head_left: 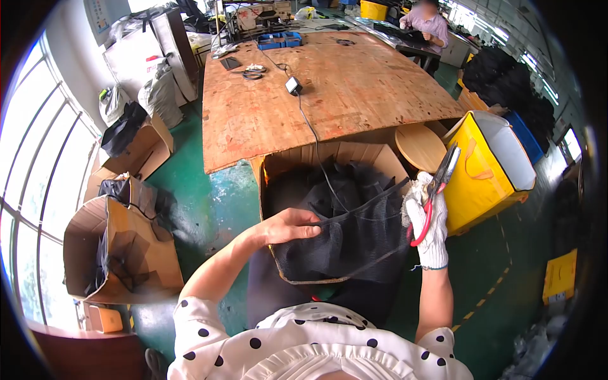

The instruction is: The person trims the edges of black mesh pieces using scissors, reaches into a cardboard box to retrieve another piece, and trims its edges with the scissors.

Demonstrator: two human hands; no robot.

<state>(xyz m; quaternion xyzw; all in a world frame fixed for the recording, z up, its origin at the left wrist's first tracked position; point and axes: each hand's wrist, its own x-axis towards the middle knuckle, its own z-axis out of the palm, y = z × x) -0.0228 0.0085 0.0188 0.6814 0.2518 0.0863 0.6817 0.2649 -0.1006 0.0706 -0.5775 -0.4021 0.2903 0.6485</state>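
My bare left hand (pixel 286 228) pinches the corded edge of a black mesh piece (pixel 339 244) between thumb and fingers. The mesh stretches across to my right hand (pixel 432 221), which wears a white knitted glove. In that hand is a pair of red-handled scissors (pixel 448 170), blades pointing up and away from me. The other end of the mesh edge meets the glove; how its fingers grip it is partly hidden. Beneath the mesh, an open cardboard box (pixel 373 152) is filled with dark mesh fabric (pixel 345 177).
A wooden table (pixel 354 82) lies ahead, with a cable and small adapter (pixel 293 86) on it. At right stand a yellow bag (pixel 475 171) and a round wooden stool (pixel 418 147). Cardboard boxes (pixel 142 247) stand at left. Another person (pixel 427 25) works at the far right.
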